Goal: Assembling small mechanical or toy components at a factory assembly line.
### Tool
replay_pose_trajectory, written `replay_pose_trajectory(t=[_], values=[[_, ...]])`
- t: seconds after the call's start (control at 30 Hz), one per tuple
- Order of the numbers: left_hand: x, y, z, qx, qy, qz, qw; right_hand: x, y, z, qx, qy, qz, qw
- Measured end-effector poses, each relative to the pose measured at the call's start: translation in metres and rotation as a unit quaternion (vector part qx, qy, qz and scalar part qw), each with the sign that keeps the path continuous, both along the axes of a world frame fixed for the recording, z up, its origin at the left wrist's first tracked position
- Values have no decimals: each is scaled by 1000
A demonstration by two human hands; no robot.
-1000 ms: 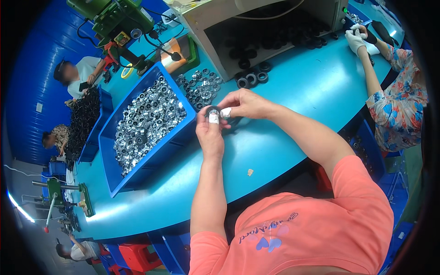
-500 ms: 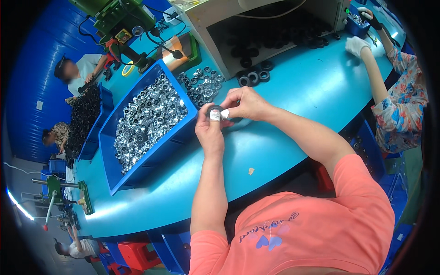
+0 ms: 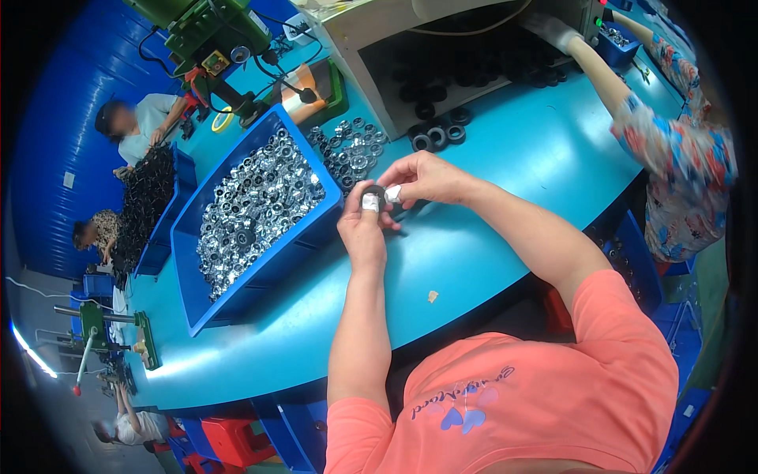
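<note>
Between my hands, above the blue-green table, is a small black ring. My left hand grips it, its thumb wrapped in white tape and pressed on the ring. My right hand is closed at the ring's right side, with a white-taped thumb tip against or close to it; whether it pinches something of its own is hidden. Left of my hands stands a blue bin full of shiny silver ring-shaped parts. More loose silver parts lie on the table just beyond my hands.
Several black rings lie before an open-fronted metal box holding more. A green machine stands at the far left. At right a co-worker's gloved hand reaches into the box. A beige scrap lies nearby.
My hands stay nearly in place, with the fingers and ring shifting slightly. The co-worker's gloved hand has moved from the table at right up into the metal box.
</note>
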State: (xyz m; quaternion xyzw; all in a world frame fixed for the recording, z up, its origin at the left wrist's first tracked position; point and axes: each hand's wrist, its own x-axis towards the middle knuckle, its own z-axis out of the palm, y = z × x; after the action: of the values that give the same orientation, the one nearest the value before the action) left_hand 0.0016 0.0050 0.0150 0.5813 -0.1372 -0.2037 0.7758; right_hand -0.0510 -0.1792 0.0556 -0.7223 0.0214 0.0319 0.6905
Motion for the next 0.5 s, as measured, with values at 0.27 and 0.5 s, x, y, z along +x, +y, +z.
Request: replay_pose_trajectory(t=[0.27,0.5], values=[[-7,-6,8,-2,-38,-53,998,6,-5,-9,44,1,-32,999],[-15,-11,6,147,-194,-5,970,8,4,-19,-16,-2,-66,998]])
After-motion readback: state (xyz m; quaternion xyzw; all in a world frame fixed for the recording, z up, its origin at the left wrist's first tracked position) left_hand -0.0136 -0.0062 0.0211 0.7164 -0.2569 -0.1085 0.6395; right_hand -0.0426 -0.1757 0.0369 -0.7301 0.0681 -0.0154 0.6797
